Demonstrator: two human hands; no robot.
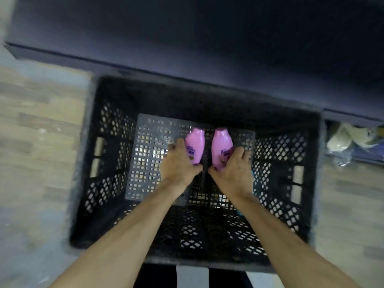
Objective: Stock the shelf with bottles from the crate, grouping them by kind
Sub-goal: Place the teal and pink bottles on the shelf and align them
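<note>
1. Two pink bottles, side by side down in the black crate [108, 154], caps pointing away from the person.
2. Left hand [178, 165] grips the left pink bottle [195, 145], fingers curled round its side.
3. Right hand [234, 169] grips the right pink bottle [222, 146] the same way (labels too blurred to read).
4. The dark shelf [187, 38] sits just beyond the crate.
5. Something teal [254, 183] peeks out beside the right wrist.

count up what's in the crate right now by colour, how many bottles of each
pink bottles: 2, the left bottle in the left hand and the right bottle in the right hand
teal item: 1, mostly hidden behind the right wrist, kind unclear
total in the crate: 3
</note>
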